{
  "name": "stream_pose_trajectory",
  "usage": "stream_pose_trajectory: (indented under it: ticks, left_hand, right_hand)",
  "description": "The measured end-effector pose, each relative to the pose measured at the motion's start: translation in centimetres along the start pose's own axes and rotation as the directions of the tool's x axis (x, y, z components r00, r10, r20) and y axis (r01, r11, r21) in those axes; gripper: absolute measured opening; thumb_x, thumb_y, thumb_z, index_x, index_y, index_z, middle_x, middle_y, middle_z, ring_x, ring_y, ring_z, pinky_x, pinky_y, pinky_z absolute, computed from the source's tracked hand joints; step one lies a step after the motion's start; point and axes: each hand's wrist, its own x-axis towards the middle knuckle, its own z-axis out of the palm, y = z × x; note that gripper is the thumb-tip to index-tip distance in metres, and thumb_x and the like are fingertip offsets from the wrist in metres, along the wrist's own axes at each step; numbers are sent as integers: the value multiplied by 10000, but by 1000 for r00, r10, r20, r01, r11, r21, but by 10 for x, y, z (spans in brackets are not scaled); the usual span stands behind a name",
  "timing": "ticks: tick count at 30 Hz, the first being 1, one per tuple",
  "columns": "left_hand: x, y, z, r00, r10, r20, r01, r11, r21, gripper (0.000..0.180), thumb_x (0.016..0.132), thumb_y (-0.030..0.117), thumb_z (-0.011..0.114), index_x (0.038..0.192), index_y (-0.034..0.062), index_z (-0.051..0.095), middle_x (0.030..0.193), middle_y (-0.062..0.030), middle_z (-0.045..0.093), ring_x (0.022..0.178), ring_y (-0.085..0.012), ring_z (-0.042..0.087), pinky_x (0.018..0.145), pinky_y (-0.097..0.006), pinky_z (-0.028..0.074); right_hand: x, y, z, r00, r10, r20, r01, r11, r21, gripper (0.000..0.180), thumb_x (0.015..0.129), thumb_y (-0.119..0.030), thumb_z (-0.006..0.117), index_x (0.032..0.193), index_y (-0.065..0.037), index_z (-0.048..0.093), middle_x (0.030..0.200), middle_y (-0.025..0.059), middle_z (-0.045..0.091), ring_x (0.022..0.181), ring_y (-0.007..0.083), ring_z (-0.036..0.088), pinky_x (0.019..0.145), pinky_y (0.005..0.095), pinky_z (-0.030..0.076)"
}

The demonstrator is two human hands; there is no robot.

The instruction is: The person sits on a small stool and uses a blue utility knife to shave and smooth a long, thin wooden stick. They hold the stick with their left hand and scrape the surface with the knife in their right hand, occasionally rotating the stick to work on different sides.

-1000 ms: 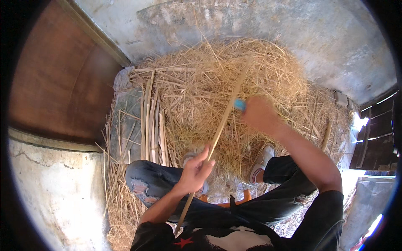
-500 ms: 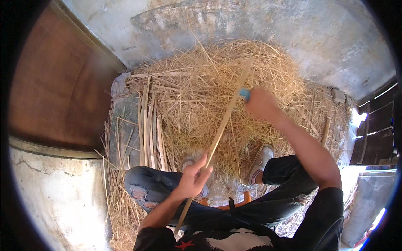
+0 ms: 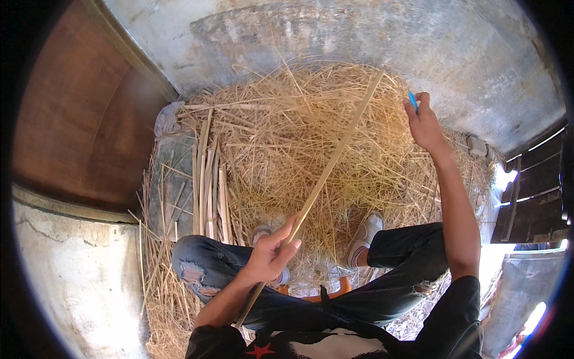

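My left hand point(image 3: 272, 254) is closed around a long, pale bamboo strip point(image 3: 335, 157). The strip slants from beside my body up and to the right, its far end above the pile of shavings point(image 3: 281, 149). Out to the right, beyond that pile, my right hand point(image 3: 426, 122) pinches a small bright blue tool point(image 3: 413, 102); most of it is covered by my fingers, so its kind does not show. A gap separates this hand from the strip's far end.
Several split bamboo strips point(image 3: 209, 185) lie side by side left of the shavings. A brown panel point(image 3: 78, 119) stands at the left, a grey wall point(image 3: 359, 36) behind. My shoes point(image 3: 366, 233) rest at the pile's near edge, by an orange-brown stool point(image 3: 335, 290).
My right hand has swept up and to the right with the blue tool, away from the strip. My left hand keeps its hold, shifted slightly left.
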Motion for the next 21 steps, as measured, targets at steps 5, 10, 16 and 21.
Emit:
stream_pose_trajectory:
  ticks: [5,10,16,21]
  left_hand:
    - [4,3,4,1000,-8,-2,8,996,92,609,984,42,615,1549,-8,392,778,44,489,641,-31,415,556,-226,356]
    - [5,-3,8,998,52,46,-60,978,201,622,980,52,628,1549,-19,386,749,38,507,608,-31,425,541,-226,369]
    - [3,1,11,994,-18,110,1,988,156,634,971,50,647,1546,-24,388,760,19,552,562,-31,423,502,-230,362]
    - [3,3,9,994,4,113,-17,993,120,633,970,21,636,1546,-29,378,931,-19,679,585,-20,436,503,-235,378]
  right_hand:
    - [-9,-10,4,908,-417,-35,416,909,-16,367,1090,-330,479,1056,26,559,790,217,626,735,388,613,738,480,481]
    - [-10,-11,-5,973,-214,84,208,976,67,401,1087,-358,474,1042,17,609,781,209,628,707,357,590,730,463,475]
    - [-1,-8,-11,992,-76,98,87,990,-113,545,1081,-453,425,990,36,649,794,232,648,742,370,614,760,487,478]
    - [3,-6,-11,995,-50,86,62,988,-141,563,1075,-466,417,1000,40,654,809,255,655,778,404,630,787,505,482]
